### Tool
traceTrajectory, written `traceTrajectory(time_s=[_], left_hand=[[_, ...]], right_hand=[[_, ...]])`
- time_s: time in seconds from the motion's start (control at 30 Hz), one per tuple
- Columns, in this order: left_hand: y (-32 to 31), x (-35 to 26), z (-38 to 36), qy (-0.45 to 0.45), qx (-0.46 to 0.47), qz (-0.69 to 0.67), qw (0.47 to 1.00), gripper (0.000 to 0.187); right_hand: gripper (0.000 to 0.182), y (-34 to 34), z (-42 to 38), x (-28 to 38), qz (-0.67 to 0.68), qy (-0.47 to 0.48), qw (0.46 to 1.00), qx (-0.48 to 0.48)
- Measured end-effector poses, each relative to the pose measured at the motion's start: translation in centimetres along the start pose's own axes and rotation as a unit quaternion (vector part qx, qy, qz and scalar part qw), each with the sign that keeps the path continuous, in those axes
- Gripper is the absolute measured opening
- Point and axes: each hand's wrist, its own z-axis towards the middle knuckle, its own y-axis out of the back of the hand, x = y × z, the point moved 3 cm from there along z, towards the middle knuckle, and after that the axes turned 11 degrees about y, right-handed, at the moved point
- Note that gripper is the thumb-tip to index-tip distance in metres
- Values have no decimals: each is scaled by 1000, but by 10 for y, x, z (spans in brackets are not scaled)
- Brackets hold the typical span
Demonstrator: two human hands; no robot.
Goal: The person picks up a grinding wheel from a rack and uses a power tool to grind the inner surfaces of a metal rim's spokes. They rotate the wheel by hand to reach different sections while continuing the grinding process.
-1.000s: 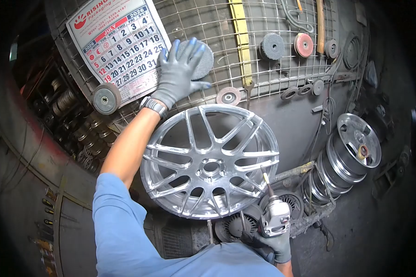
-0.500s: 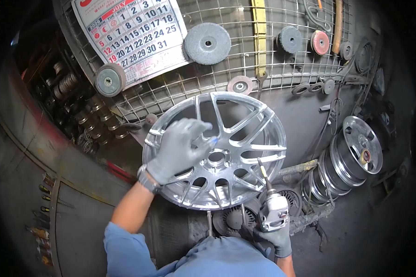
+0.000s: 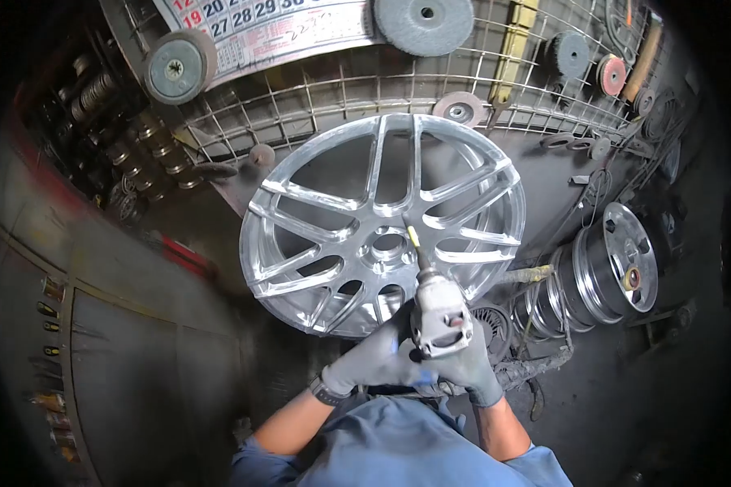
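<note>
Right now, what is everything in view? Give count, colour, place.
wheel: one, silver, centre
tool: one, silver, in front of the wheel
calendar: one, white, top left, cut off
mesh: one, grey, along the top
discs: several, mostly grey, some reddish, top
strip: one, yellow, on the mesh
wooden handle: one, brown, top right
rims: several, silver, stacked at right
screwdrivers: several, yellow and black, far left
metal parts: many, brownish, upper left, dim
watch: one, dark, bottom, left of centre
shirt: one, blue, bottom
left hand: one, grey glove, beside the tool
right hand: one, grey glove, holding the tool
</note>
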Motion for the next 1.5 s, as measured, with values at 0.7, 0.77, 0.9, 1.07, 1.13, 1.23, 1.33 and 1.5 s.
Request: traceTrajectory(time_s=[0.7,0.77,0.9,1.07,1.13,1.23,1.33,1.5], left_hand=[[39,28,32,5,-91,-59,994,96],[40,30,27,-6,-121,-61,991,94],[36,44,18,162,-126,-384,900,96],[37,46,16,144,-125,-227,955,66],[31,24,21,24,-119,-94,988,69],[31,35,23,78,-137,-133,978,93],[32,32,19,157,-108,-262,946,94],[30,17,7,148,-182,-177,956,102]], right_hand=[[75,-14,52,-17,2,7,1000,17],[87,-18,52,-27,11,41,998,35],[89,-21,54,-31,36,44,998,29],[87,-23,48,-47,68,34,997,18],[87,-21,46,-50,60,31,997,24],[85,-12,45,-42,45,25,999,2],[84,-12,46,-39,99,-54,994,2],[88,-19,46,-40,50,7,999,11]])
